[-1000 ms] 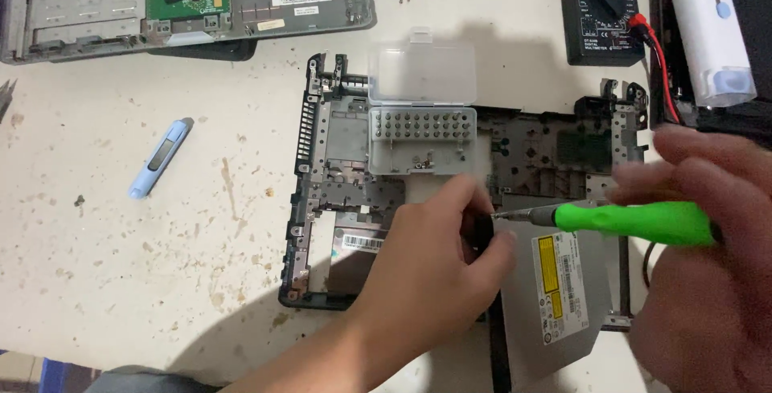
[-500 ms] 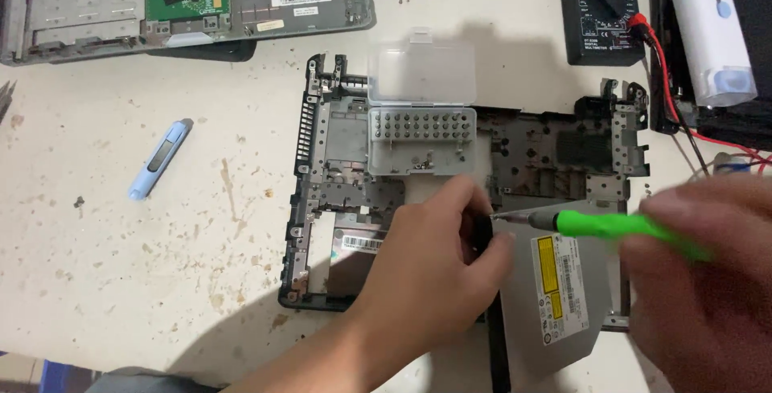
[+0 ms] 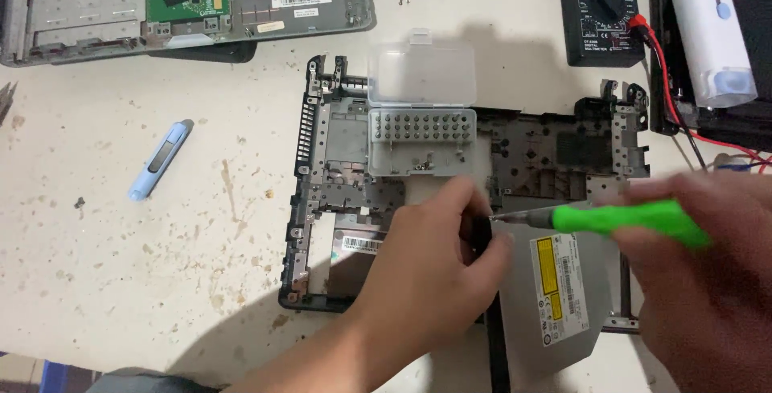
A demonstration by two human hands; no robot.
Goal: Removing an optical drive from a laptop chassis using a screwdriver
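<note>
A scuffed white workbench (image 3: 121, 280) holds a stripped laptop base (image 3: 322, 160). The left hand (image 3: 426, 272) pinches the optical drive (image 3: 555, 296); the right hand (image 3: 708, 280) grips a green screwdriver (image 3: 627, 220), its tip at the drive's edge. Loosening seems under way, calling for steady pressure.

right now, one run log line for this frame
left hand: steadies optical drive | right hand: holds green screwdriver, tip at drive bracket | laptop base beneath

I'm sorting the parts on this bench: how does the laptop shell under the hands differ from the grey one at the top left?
The black laptop base frame is stripped, an open skeleton with a clear bit case lying on it; the grey laptop shell has a green circuit board in it. The frame lies whole in view, the grey shell runs off the top edge. Both lie flat on the speckled table.
</note>
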